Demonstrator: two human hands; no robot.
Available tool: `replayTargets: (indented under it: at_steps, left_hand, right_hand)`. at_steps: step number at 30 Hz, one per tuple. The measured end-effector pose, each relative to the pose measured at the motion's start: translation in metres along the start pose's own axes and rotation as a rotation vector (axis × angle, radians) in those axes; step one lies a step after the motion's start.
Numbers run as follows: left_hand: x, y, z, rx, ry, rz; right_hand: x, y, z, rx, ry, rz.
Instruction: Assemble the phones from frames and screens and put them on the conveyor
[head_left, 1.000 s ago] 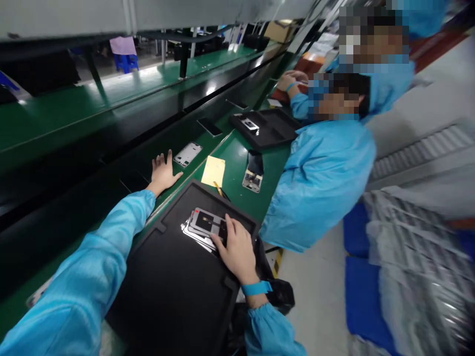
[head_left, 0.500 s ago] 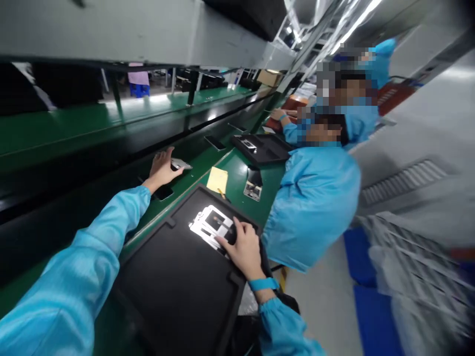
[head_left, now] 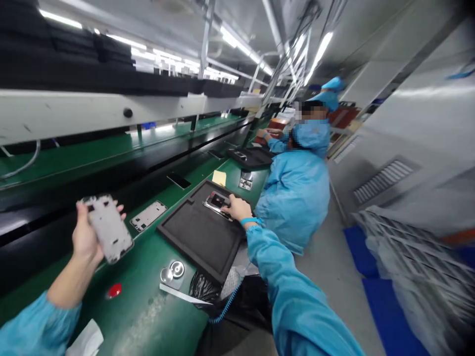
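My left hand (head_left: 83, 235) holds a pale grey phone frame (head_left: 110, 228) up over the bench's left side, its fingers wrapped round the edges. A similar phone frame (head_left: 149, 215) lies flat on the green surface just beyond it. My right hand (head_left: 239, 207) is closed on the near end of a metal-edged phone frame (head_left: 215, 201) at the far side of a black foam tray (head_left: 200, 237). Its fingertips partly hide that piece. A blue band circles my right wrist.
A dark phone screen (head_left: 178, 180) and a yellow note pad (head_left: 219, 178) lie beyond the tray. Small round tins (head_left: 177, 269) and a red piece (head_left: 115, 290) are on the near bench (head_left: 148, 316). A co-worker in blue (head_left: 297, 198) sits at the right, near another black tray (head_left: 252, 158).
My left hand has come back from the far bench to the left, now holding up a phone frame. My right hand stays at the tray's phone frame. The head view has shifted.
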State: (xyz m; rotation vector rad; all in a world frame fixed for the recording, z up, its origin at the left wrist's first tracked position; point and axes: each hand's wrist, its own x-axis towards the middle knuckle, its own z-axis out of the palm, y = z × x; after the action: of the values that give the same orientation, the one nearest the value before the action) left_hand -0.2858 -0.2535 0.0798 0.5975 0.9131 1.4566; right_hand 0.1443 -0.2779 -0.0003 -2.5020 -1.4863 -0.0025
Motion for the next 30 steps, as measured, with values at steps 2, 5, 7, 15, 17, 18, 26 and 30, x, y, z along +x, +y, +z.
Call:
replayTargets:
  at_steps: [2,5,7,15,17,18,26,30]
  left_hand:
    - [-0.038,0.021,-0.02,0.023,0.069,-0.117]
    - [-0.081,0.036,-0.046,0.008,-0.016,-0.202]
    - [-0.103,0.035,-0.06,-0.013,-0.176,-0.241]
    - [-0.158,0.008,-0.077,-0.174,-0.852,-0.582]
    - [-0.158,0.006,-0.079,-0.124,-0.878,-0.57]
    - [-0.157,0.006,-0.081,-0.089,-0.867,-0.542]
    - [-0.152,0.007,-0.093,0.363,-0.825,0.22]
    - [-0.145,-0.002,-0.098,0.648,-0.905,0.59]
  right_hand:
    - [-0.006,-0.016,-0.022,0.049,0.006,0.015]
    - [-0.026,-0.04,-0.059,0.173,0.054,-0.008]
    - [-0.054,-0.059,-0.079,0.275,0.075,-0.071]
    - [-0.253,-0.16,-0.06,1.01,-0.117,-0.45]
    - [-0.282,-0.175,-0.051,1.125,-0.159,-0.441]
    - [-0.29,-0.181,-0.049,1.182,-0.133,-0.428]
    - [-0.3,-0.223,-0.059,1.383,0.248,-0.342]
    - [-0.298,-0.248,-0.059,1.524,0.324,-0.262]
